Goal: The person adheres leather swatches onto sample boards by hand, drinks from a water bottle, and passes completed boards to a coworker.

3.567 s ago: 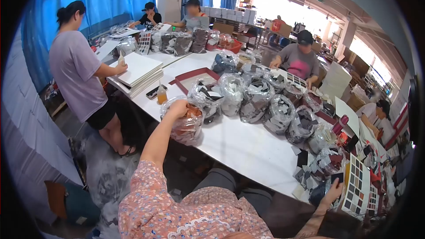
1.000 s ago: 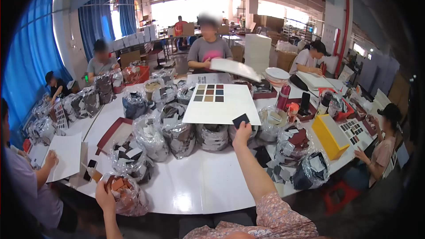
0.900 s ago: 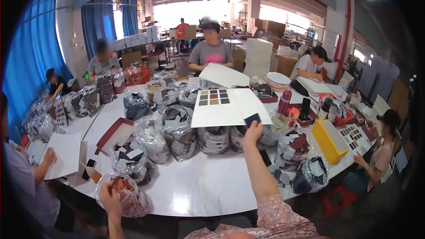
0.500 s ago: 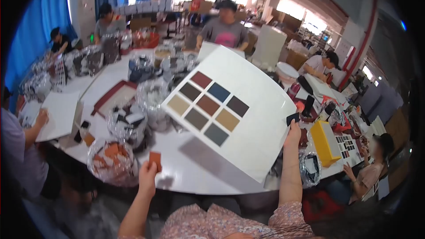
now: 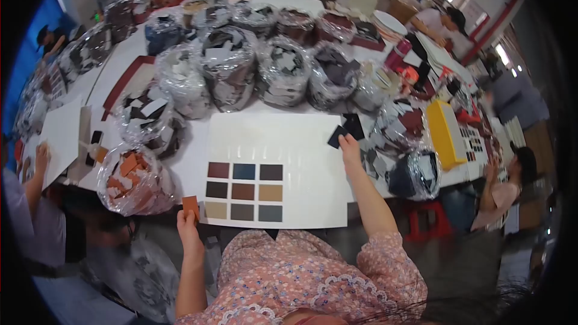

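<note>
My left hand (image 5: 188,224) pinches an orange swatch (image 5: 191,207) just off the lower left corner of a white board (image 5: 313,174). The board lies on the table at the near edge, with nine coloured swatches (image 5: 243,191) in three rows on its left part. At the board's upper right corner, my right hand (image 5: 348,145) holds a dark swatch (image 5: 337,138). Another dark piece (image 5: 354,125) lies just behind it. A clear bag of orange pieces (image 5: 133,182) stands to the left of my left hand.
Plastic bags of grey and dark pieces (image 5: 283,72) stand in rows behind the board. A yellow box (image 5: 444,135) and a pink bottle (image 5: 397,54) are on the right. A co-worker's hand (image 5: 41,159) is at a white board on the left; other people sit around the table.
My left hand has come out of the orange bag with an orange swatch. The board with nine swatches has come from across the table and now lies flat before me. My view has tilted down.
</note>
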{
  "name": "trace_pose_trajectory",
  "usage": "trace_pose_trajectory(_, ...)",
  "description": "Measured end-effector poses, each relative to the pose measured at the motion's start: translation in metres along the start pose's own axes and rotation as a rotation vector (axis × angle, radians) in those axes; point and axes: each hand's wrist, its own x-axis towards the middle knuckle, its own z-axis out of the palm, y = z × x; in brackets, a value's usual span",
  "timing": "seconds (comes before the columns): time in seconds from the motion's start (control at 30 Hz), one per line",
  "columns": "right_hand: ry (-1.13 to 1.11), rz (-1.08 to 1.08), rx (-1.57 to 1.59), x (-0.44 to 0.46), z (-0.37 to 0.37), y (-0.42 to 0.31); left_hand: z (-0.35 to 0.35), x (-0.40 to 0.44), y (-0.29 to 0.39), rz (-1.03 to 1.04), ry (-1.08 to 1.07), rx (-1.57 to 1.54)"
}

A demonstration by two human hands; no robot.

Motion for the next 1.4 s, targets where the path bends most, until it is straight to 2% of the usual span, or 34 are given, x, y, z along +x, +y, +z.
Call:
trace_pose_trajectory(0.03,0.064,0.01,-0.126,-0.003,0.002,0.0,0.005,0.001,0.005,-0.055,-0.004,0.041)
trace_pose_trajectory(0.1,0.255,-0.219,-0.248,-0.005,0.004,0.005,0.016,-0.002,0.017,-0.162,-0.007,0.124)
trace_pose_trajectory(0.13,0.381,-0.589,-0.511,-0.007,-0.001,0.001,0.021,-0.003,0.018,-0.178,-0.006,0.122)
trace_pose_trajectory(0.23,0.091,-0.047,-0.307,-0.049,-0.009,-0.042,0.004,0.007,0.0,-0.076,-0.116,0.256)
trace_pose_trajectory(0.27,0.118,-0.131,-0.39,-0.058,-0.009,-0.039,0.002,0.007,-0.001,-0.05,-0.124,0.268)
trace_pose_trajectory(0.37,0.155,-0.086,-0.332,-0.076,-0.008,-0.027,0.001,0.004,-0.002,-0.044,-0.136,0.265)
trace_pose_trajectory(0.4,0.121,0.008,-0.342,-0.078,-0.009,-0.024,-0.004,0.008,-0.013,0.014,-0.137,0.227)
trace_pose_trajectory(0.5,0.091,0.043,-0.372,-0.079,0.0,-0.027,-0.007,0.014,-0.023,0.24,-0.033,0.48)
trace_pose_trajectory(0.6,0.088,-0.055,-0.561,-0.077,0.01,-0.031,0.004,0.015,-0.006,0.28,-0.06,0.476)
trace_pose_trajectory(0.7,0.096,-0.085,-0.642,-0.073,0.014,-0.029,0.026,0.006,0.009,0.216,-0.158,0.301)
trace_pose_trajectory(0.8,0.095,-0.086,-0.668,-0.074,0.017,-0.031,0.047,-0.001,0.01,0.229,-0.162,0.196)
trace_pose_trajectory(0.9,0.097,-0.091,-0.683,-0.076,0.016,-0.03,0.054,0.001,0.011,0.089,-0.283,0.219)
trace_pose_trajectory(1.03,0.094,-0.082,-0.719,-0.079,0.02,-0.035,0.086,0.005,0.018,0.012,-0.394,0.14)
trace_pose_trajectory(1.2,0.09,-0.13,-0.799,-0.075,0.02,-0.026,0.121,0.014,0.007,0.061,-0.496,0.174)
trace_pose_trajectory(1.4,0.094,-0.141,-0.83,-0.072,0.021,-0.03,0.165,0.021,-0.003,-0.019,-0.56,0.201)
